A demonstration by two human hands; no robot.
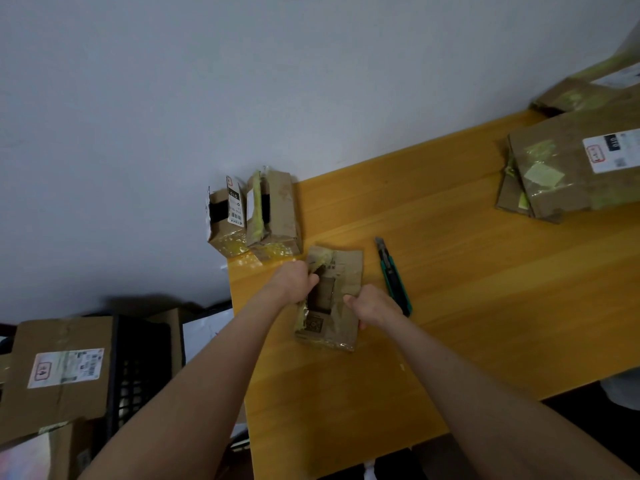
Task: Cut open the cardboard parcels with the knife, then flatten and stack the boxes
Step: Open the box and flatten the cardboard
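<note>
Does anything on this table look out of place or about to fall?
Yes: the leftmost small box at the far corner of the table seems to overhang the edge and could tip off. The knife lies loose right beside the right hand gripping the parcel.
</note>
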